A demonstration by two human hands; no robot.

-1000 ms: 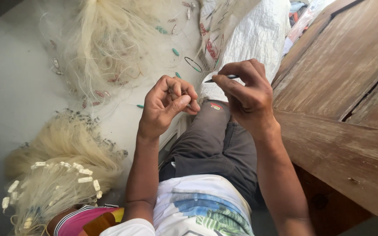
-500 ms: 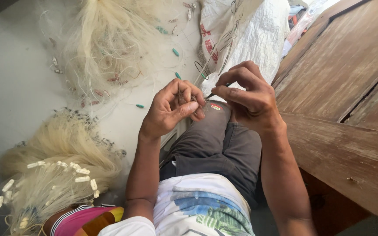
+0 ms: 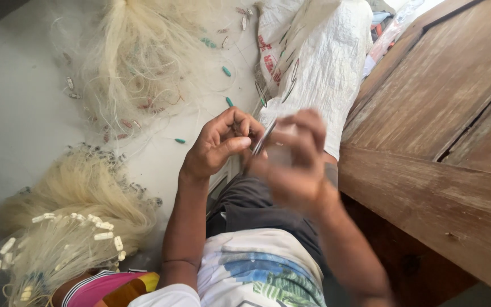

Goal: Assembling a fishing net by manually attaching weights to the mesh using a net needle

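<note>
The left hand (image 3: 218, 145) was curled, fingertips pinching fine pale net line above the lap. The blurred right hand (image 3: 291, 162) was closed around a thin grey netting needle (image 3: 263, 139), just beside the left. Heaped cream fishing net (image 3: 126, 62) lay on the floor beyond, near a white woven sack (image 3: 325, 62).

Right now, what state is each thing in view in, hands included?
Left hand: fingers curled, pinching fine net line.
Right hand: motion-blurred, gripping a thin netting needle, tilted.
Upper fishing net: spread loose on the floor.
Lower fishing net: bunched in a heap, white floats showing.
White woven sack: crumpled, lying beside the wooden door.
</note>
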